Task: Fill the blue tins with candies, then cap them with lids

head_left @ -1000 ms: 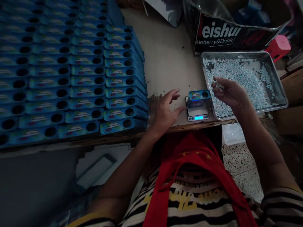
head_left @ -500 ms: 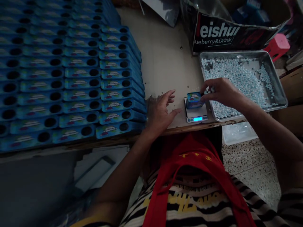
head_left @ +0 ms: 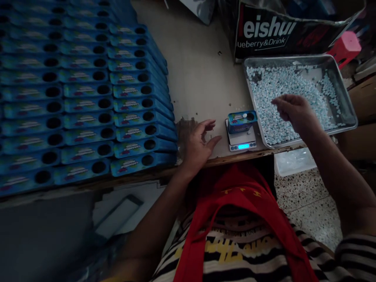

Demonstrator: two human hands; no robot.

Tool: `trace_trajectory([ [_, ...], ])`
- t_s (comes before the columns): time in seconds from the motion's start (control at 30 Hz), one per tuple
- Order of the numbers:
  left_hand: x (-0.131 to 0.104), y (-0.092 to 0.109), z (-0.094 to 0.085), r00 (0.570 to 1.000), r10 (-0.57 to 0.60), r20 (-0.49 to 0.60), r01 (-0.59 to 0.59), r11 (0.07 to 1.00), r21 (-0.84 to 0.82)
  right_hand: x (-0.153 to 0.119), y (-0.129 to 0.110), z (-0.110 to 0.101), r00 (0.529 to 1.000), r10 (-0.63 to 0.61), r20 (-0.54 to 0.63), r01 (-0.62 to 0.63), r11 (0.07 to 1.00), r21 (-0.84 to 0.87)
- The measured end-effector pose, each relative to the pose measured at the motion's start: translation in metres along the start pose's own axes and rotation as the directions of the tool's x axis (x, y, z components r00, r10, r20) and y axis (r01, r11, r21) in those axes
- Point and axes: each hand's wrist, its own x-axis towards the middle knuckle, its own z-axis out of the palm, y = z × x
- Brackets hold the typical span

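Loosely curved and empty, the left hand [head_left: 199,147] hovered by the front edge of the tabletop [head_left: 199,74], between rows of blue boxes [head_left: 132,129] and the scale [head_left: 242,139]; the right hand [head_left: 298,111] hung bunched over the metal tray [head_left: 342,92] of pellets [head_left: 279,121], its hold impossible to tell. Bare surface stretched back toward the black carton [head_left: 267,33], but the tray crowded the scale's right. On the scale sat one blue box [head_left: 241,126], a white pellet [head_left: 244,116] at its dark round opening.
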Motion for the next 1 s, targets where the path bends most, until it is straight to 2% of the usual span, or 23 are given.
trace_trajectory([
  [0.1, -0.003, -0.003, -0.003, 0.999, -0.005, -0.034, 0.005, 1.000, 0.002, -0.031, 0.021, 0.009, 0.999, -0.031, 0.010, 0.033, 0.949, -0.315],
  [0.17, -0.001, -0.002, -0.004, 0.998, 0.006, -0.055, -0.004, 1.000, 0.027, -0.047, 0.030, 0.028, 0.997, -0.054, 0.054, 0.075, 0.810, -0.582],
  [0.23, 0.002, 0.002, -0.005, 0.998, 0.028, -0.064, -0.024, 0.997, 0.071, -0.055, 0.035, 0.048, 0.994, -0.025, 0.110, 0.102, 0.615, -0.782],
  [0.27, 0.003, 0.005, -0.006, 0.997, 0.046, -0.064, -0.040, 0.995, 0.095, -0.056, 0.036, 0.057, 0.991, -0.002, 0.132, 0.113, 0.529, -0.841],
  [0.33, 0.003, 0.010, -0.008, 0.994, 0.087, -0.062, -0.078, 0.989, 0.129, -0.056, 0.036, 0.070, 0.987, 0.028, 0.155, 0.130, 0.416, -0.900],
  [0.43, 0.000, 0.013, -0.014, 0.991, 0.120, -0.060, -0.110, 0.983, 0.146, -0.057, 0.033, 0.079, 0.986, 0.045, 0.162, 0.136, 0.357, -0.924],
  [0.53, -0.004, 0.012, -0.020, 0.992, 0.106, -0.066, -0.095, 0.983, 0.155, -0.064, 0.028, 0.073, 0.992, -0.003, 0.124, 0.114, 0.412, -0.904],
  [0.63, -0.002, 0.016, -0.023, 0.990, 0.111, -0.086, -0.096, 0.983, 0.158, -0.066, 0.022, 0.048, 0.990, -0.139, -0.040, 0.050, 0.590, -0.806],
  [0.73, 0.006, 0.033, -0.021, 0.981, 0.152, -0.119, -0.130, 0.977, 0.169, -0.053, 0.023, 0.009, 0.947, -0.220, -0.234, 0.060, 0.837, -0.544],
  [0.8, 0.012, 0.048, -0.016, 0.971, 0.198, -0.131, -0.175, 0.969, 0.173, -0.038, 0.028, -0.016, 0.949, -0.146, -0.281, 0.061, 0.955, -0.291],
  [0.9, 0.021, 0.069, -0.009, 0.955, 0.262, -0.135, -0.238, 0.956, 0.172, -0.014, 0.041, -0.043, 0.973, -0.022, -0.230, 0.025, 1.000, 0.012],
  [1.0, 0.028, 0.083, -0.004, 0.955, 0.270, -0.125, -0.239, 0.946, 0.220, 0.009, 0.057, -0.052, 0.983, -0.025, -0.182, 0.048, 0.991, 0.121],
])
